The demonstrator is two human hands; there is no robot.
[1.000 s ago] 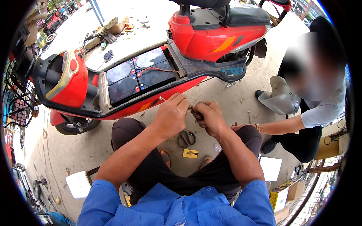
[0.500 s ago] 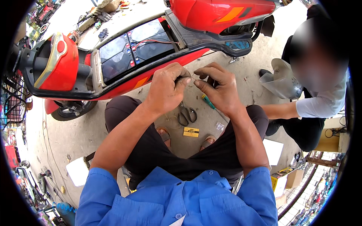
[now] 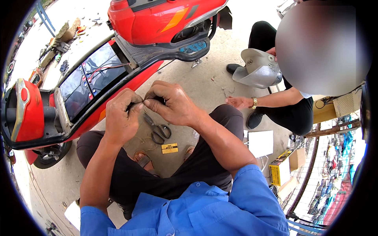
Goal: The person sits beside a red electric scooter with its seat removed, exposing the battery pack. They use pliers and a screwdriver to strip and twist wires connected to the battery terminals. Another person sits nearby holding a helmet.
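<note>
Both forearms enter from the lower edge and meet at centre, above the squatting knees. The left hand [image 3: 120,118] is curled, thumb and forefinger pinched on a thin dark wire [image 3: 137,105]; the right hand [image 3: 171,103] pinches the same wire from the opposite side, fingertips touching. The wire's ends are hidden inside the fingers. Scissors [image 3: 158,129] lie on the ground just below. The red scooter [image 3: 130,47] is cut off at the upper edge.
</note>
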